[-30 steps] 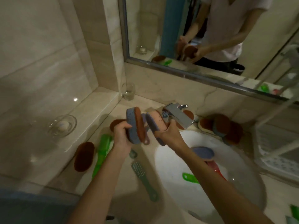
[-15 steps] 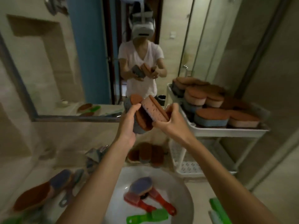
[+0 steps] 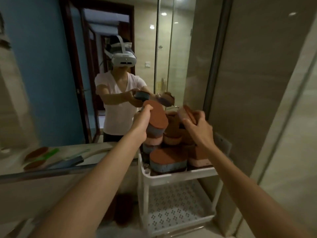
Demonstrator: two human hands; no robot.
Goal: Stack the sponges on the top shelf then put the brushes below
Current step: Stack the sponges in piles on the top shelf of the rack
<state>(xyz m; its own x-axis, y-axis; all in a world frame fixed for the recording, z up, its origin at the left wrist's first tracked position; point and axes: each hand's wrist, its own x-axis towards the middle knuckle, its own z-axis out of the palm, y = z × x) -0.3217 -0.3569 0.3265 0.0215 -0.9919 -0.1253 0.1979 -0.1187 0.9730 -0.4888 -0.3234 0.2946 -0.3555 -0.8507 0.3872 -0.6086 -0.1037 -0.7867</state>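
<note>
My left hand (image 3: pixel 143 121) grips a blue sponge with a rust-brown top (image 3: pixel 158 119), holding it on top of a stack at the left of the white rack's top shelf (image 3: pixel 180 175). My right hand (image 3: pixel 199 130) holds a second, pinkish sponge (image 3: pixel 187 112) tilted over the pile at the back right. Several sponges (image 3: pixel 167 160) fill the top shelf in stacks. The perforated lower shelf (image 3: pixel 176 208) holds no brushes. Brushes show only as reflections in the mirror (image 3: pixel 49 154) at lower left.
A large wall mirror (image 3: pixel 51 74) faces me and reflects a person with a headset. A tiled wall and a glass panel (image 3: pixel 283 100) stand close on the right of the rack. A dark sponge-like shape (image 3: pixel 123 210) lies low, left of the rack.
The view swung up and right from the sink to the rack. Both hands carried their sponges from over the sink to the top shelf's pile.
</note>
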